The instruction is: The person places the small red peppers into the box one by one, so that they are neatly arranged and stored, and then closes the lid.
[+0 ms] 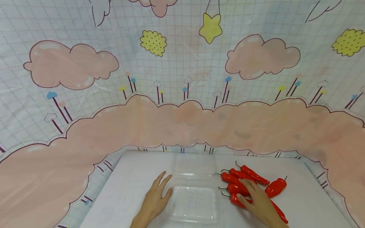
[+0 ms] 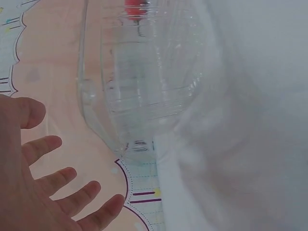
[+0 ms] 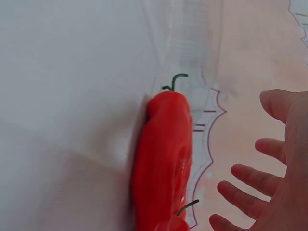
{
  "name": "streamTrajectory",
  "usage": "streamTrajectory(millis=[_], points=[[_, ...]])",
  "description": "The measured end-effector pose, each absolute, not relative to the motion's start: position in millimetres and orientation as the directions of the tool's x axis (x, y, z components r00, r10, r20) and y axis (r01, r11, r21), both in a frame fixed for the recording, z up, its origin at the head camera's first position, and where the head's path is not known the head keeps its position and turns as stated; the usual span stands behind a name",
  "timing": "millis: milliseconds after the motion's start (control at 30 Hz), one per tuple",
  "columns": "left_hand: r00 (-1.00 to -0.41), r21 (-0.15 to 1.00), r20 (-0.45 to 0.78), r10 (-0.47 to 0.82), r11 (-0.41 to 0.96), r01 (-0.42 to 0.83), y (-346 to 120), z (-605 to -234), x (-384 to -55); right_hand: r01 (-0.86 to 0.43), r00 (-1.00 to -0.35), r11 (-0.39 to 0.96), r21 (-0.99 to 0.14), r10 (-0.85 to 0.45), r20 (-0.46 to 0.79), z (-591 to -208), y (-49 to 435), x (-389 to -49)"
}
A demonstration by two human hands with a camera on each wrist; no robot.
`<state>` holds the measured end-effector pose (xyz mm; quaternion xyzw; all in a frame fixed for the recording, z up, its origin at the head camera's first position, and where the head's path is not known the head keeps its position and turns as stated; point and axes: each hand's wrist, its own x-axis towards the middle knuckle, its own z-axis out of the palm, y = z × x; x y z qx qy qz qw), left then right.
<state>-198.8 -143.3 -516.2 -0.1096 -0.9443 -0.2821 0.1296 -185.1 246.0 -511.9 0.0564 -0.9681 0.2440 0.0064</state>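
Left hand: The left hand (image 1: 155, 198) lies at the left side of a clear plastic container (image 1: 195, 202), thumb nearest its edge. The fingers are spread and hold nothing; whether the thumb touches the plastic I cannot tell.

Right hand: The right hand (image 1: 260, 201) is over a group of red peppers (image 1: 238, 190), fingers and thumb spread apart, pinching nothing. Contact with the peppers is unclear.

Clear plastic container: It sits in the middle of a white counter (image 1: 125, 180), between the 2 hands, its 2 halves laid out one behind the other, with the peppers to its right.

Red peppers: At least 6 glossy peppers lie on the right part of the counter, most with stems pointing left; 1 rests apart at the far right. The right hand hides part of the group.

Left wrist view: The container appears up close here, and a bit of red pepper with its stem shows at the top.

Right wrist view: 1 pepper stands out at close range, its green stem (image 3: 174, 83) curved; another stem pokes up below it.

Backdrop: Only the head view shows the patterned cloth (image 1: 182, 123) rising to its yellow star (image 1: 210, 28).
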Motion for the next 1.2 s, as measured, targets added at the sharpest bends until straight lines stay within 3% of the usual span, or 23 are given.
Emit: streamTrajectory(millis=[433, 1200], points=[[-0.942, 0.564, 0.316, 0.108, 0.777, 0.278, -149, -531, -189, -0.009, -0.995, 0.888, -0.459, -0.052, -0.081, -518, 247, -178], [-0.970, 0.741, 0.185, 0.159, 0.625, 0.244, -157, -551, -190, 0.034, -0.993, 0.894, -0.446, -0.021, -0.118, -531, 245, -181]])
